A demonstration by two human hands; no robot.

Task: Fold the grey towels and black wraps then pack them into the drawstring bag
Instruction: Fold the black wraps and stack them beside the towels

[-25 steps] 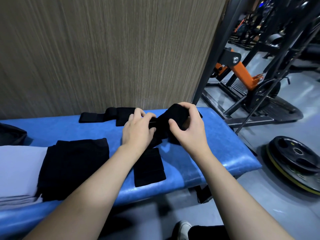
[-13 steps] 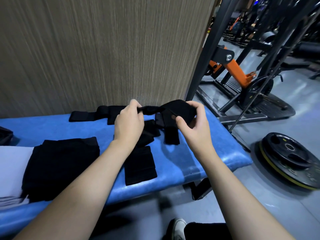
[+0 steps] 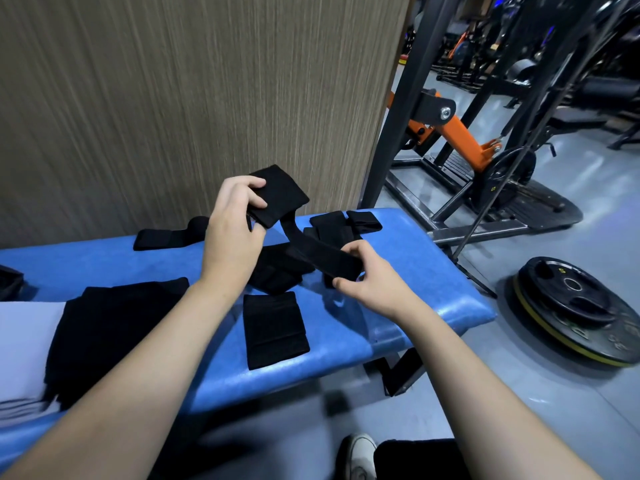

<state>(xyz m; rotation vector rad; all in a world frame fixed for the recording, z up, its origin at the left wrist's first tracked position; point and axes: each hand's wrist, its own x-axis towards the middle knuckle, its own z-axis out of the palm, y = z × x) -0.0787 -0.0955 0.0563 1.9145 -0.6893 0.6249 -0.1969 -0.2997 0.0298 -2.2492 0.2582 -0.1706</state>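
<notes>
Above the blue padded bench (image 3: 346,327), both hands hold one black wrap (image 3: 304,244) stretched between them, clear of the padding. The left hand (image 3: 232,237) is raised higher and pinches the wrap's wide folded end between thumb and fingers, the thumb lying across its top face. The right hand (image 3: 367,278) sits lower and nearer, its thumb and fingertips closed on the narrower strap end, which runs down diagonally from the left hand. On the bench just under the hands lies a loose heap of black wraps (image 3: 277,271), with further bunched wraps (image 3: 343,223) beyond the right hand toward the far right corner. A neatly folded wrap (image 3: 273,329) rests flat near the front edge, another long strap (image 3: 166,237) lies by the wall, and to the left a stack of folded black cloth (image 3: 104,330) overlaps the grey towels (image 3: 24,348). A weight plate (image 3: 575,306) lies on the floor to the right
</notes>
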